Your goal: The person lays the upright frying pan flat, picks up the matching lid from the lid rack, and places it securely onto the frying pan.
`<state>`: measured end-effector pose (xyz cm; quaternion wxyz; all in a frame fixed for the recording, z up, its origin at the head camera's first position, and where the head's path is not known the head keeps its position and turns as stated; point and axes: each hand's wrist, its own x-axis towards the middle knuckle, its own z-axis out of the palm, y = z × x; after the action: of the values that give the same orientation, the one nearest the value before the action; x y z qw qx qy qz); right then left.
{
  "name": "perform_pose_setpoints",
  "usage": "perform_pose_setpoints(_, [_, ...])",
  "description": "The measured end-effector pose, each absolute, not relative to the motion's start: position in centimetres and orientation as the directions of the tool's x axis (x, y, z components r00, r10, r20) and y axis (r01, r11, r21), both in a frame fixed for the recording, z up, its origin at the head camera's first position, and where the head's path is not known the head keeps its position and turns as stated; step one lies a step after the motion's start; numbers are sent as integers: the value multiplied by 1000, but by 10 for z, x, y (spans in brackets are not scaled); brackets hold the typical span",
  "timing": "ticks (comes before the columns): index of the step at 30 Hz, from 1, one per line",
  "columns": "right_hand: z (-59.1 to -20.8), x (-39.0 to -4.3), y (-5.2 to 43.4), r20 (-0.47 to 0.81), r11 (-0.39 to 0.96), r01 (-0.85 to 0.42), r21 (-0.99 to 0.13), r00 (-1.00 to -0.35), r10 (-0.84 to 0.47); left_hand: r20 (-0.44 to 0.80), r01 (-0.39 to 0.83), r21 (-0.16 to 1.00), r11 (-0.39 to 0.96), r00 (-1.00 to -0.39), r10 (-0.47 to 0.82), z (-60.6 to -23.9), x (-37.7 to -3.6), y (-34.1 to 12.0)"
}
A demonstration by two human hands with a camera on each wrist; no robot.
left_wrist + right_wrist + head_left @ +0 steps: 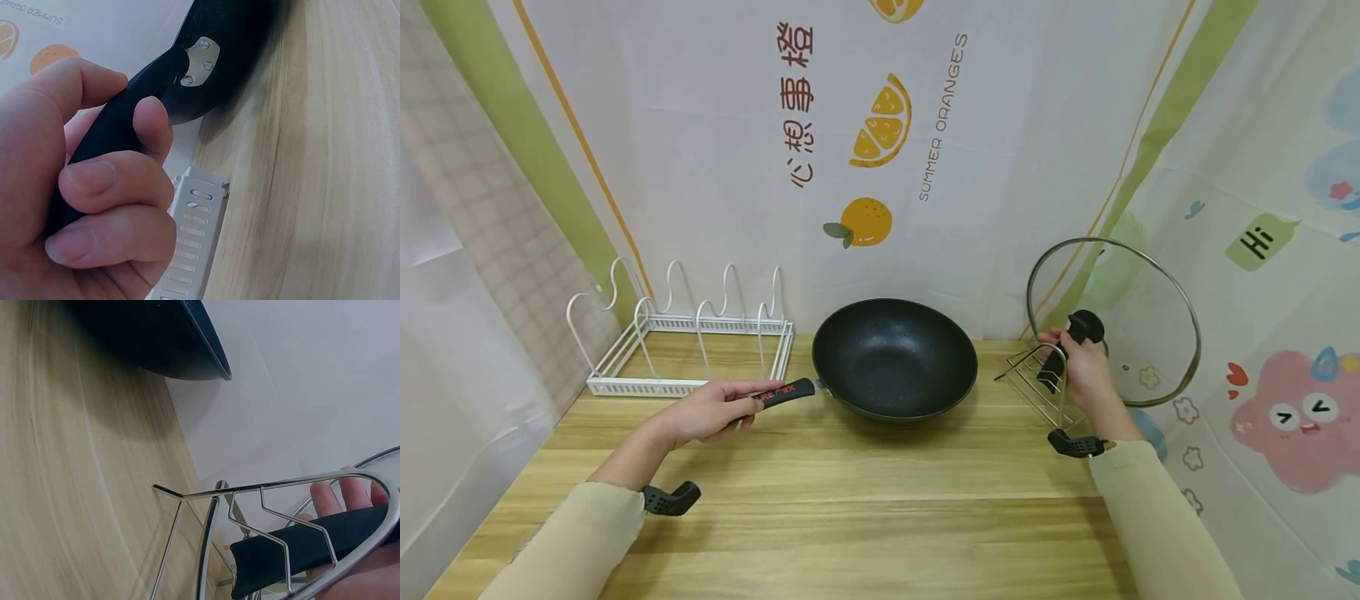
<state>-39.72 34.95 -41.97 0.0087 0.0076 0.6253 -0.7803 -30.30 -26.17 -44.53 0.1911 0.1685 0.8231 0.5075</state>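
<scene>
A black wok (895, 358) sits on the wooden table in the middle of the head view. My left hand (715, 412) grips its black handle (786, 392), fingers curled around it; the left wrist view shows this handle joined to the wok by a riveted metal plate (203, 62). On the right, a glass lid with a metal rim (1192, 317) stands upright at a wire lid stand (205, 550). My right hand (1090, 375) holds the lid's long black handle (275, 556), its fingers partly hidden behind the stand's wire loop.
A white rack (647, 387) with tall curved dividers stands at the back left, close to my left hand. A printed cloth (715, 167) hangs behind the table, and another with cartoon pictures (1247, 333) hangs along the right side.
</scene>
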Motion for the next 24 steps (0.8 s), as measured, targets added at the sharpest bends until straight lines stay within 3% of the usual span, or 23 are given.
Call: perform_pose_setpoints(24, [-422,-394,349,43,-170,-40,-985,-999,-15,-154,74,892,446,-877,455,-447,-304,-261])
